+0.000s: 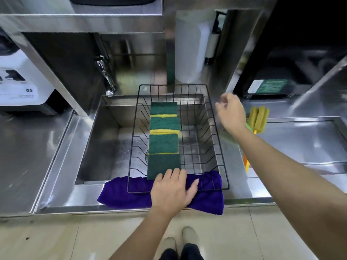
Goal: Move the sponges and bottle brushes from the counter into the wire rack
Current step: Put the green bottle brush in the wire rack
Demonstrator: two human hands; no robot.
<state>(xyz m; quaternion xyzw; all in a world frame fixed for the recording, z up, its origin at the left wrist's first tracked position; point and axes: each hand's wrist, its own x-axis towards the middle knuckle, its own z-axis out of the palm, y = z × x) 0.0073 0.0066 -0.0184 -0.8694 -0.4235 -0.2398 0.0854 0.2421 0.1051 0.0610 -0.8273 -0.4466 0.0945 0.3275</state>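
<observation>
Sponges [163, 136]: 4 pcs, green/yellow, lined near-to-far down the middle of the rack [218, 147]. Rack = black wire, sits over the sink [99, 139], near edge resting on a purple cloth [206, 199] at the bench [56, 175] lip.

Brushes [258, 119]: not in rack yet. Yellow foam head shows on bench just right of rack, partly behind R wrist; green and orange handle bits visible along the forearm. Count unclear, prob. 2.

L hand [173, 190]: flat, palm down, fingers spread, on rack's near rim and cloth; fingertips touch the nearest sponge. Grip open, holding nothing; looks to be steadying the rack.

R hand [231, 113]: above bench between rack's right rim and brush head, fingers loosely curled, blurred. Nothing seen in its grip; can't tell if it touches a handle.

Judgement: sponges done, brushes left.

Risks:
- Rack bridges the sink on a soft cloth → may tip or slide if L hand lifts while R loads.
- Long brush handles could catch the right rim or poke through wire gaps → drop into sink.
- Right part of rack is bare wire; foam head may not sit stable there.
- Brush swung in low could knock the sponge row askew.
</observation>
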